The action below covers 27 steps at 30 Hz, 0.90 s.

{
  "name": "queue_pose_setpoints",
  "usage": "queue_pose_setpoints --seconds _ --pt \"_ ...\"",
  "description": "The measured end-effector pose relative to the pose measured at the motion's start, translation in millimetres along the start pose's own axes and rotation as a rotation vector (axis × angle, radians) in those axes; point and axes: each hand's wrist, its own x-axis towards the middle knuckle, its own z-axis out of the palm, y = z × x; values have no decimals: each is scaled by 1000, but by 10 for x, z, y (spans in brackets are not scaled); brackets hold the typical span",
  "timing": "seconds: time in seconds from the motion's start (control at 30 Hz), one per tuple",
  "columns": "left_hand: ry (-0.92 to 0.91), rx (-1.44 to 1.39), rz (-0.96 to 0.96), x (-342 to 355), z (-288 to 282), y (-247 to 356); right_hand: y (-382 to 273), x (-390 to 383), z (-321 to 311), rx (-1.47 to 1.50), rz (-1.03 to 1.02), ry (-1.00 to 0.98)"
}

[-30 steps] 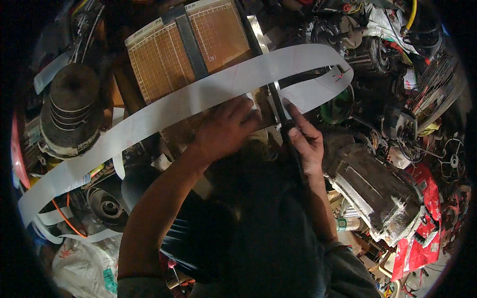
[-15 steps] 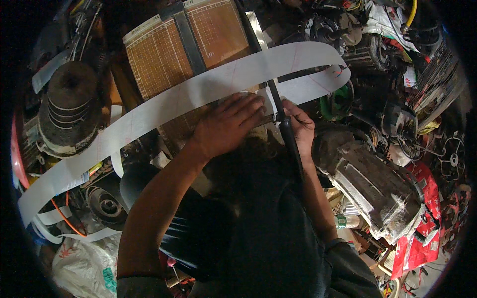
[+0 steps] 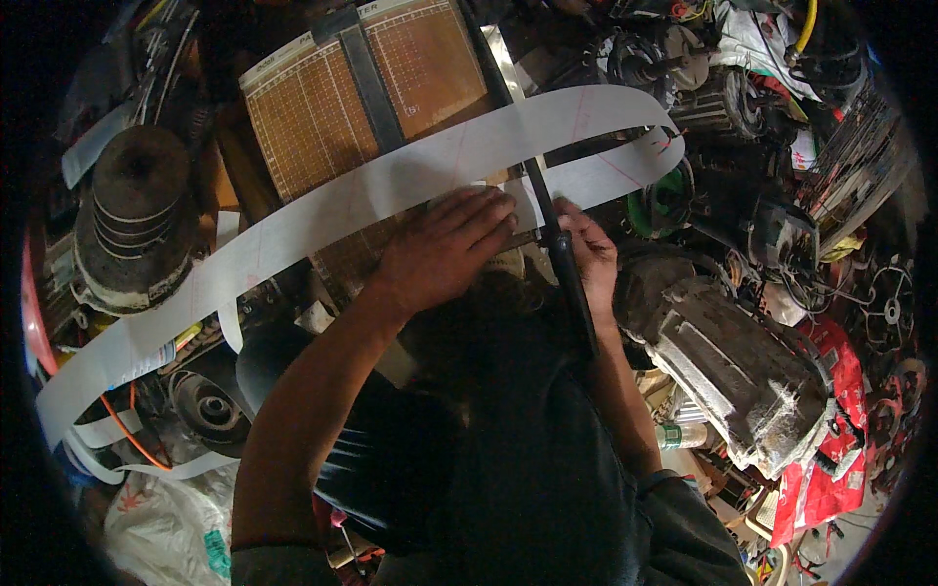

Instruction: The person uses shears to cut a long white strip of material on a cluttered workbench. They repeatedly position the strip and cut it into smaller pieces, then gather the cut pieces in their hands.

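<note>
A guillotine paper cutter [image 3: 322, 117] with a gridded brown board lies ahead of me. Its metal blade arm [image 3: 505, 68] slants down to a black handle [image 3: 570, 278]. A long white strip [image 3: 342, 190] with faint red lines arches over the board, loops round at the right, and passes back under the blade arm. My left hand [image 3: 445, 244] lies flat on the board, fingers stretched out beside the strip's end. Just right of the blade arm, my right hand [image 3: 591, 249] pinches the strip's near edge, partly hidden behind the handle.
A dark stepped cylinder [image 3: 132, 220] stands at the left, with a plastic bag [image 3: 171, 518] below it. Motor parts crowd the right, including a finned grey housing [image 3: 738, 376] beside a red bag [image 3: 821, 488]. A bundle of wires [image 3: 870, 156] lies at the far right.
The looped strip has shifted slightly left, and more of it shows between my left hand and the blade arm. Both hands stay almost in place.
</note>
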Motion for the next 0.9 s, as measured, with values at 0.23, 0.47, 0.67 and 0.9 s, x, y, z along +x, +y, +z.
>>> queue_pose_setpoints --seconds 0.23,0.47,0.67,0.9 --pt "-15 14 -10 -12 -45 27 -312 -95 160 -244 47 -151" --pt "-25 9 13 28 -38 13 -180 -102 64 -153 127 -127" --pt "-4 -13 48 64 -78 4 -207 -74 83 -188 94 -112" --pt "-56 51 -67 9 -81 54 -389 -197 102 -277 -26 -148"
